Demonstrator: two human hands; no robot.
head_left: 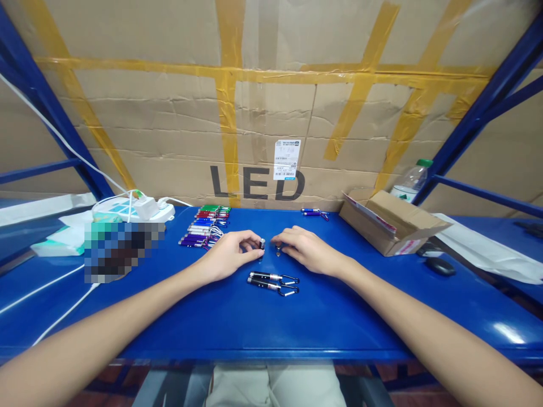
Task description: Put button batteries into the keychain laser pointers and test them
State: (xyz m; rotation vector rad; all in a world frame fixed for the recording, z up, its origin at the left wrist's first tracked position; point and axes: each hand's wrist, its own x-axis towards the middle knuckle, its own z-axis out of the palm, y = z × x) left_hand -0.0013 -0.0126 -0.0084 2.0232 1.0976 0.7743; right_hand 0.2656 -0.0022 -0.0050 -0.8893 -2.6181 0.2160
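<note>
One small dark cylinder (262, 245) pinched between left fingers (251, 257); metallic piece (278, 252) at right fingers (290, 238), grip unclear.

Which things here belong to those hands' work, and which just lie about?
Probably in use:
small dark-and-silver cylinder in the left hand
small silvery piece at the right hand
two black pen-shaped tubes with clips
row of multicoloured pen-shaped tubes

Apparently lying about:
black computer mouse
clear plastic bottle with green cap
white plastic power strip
</note>
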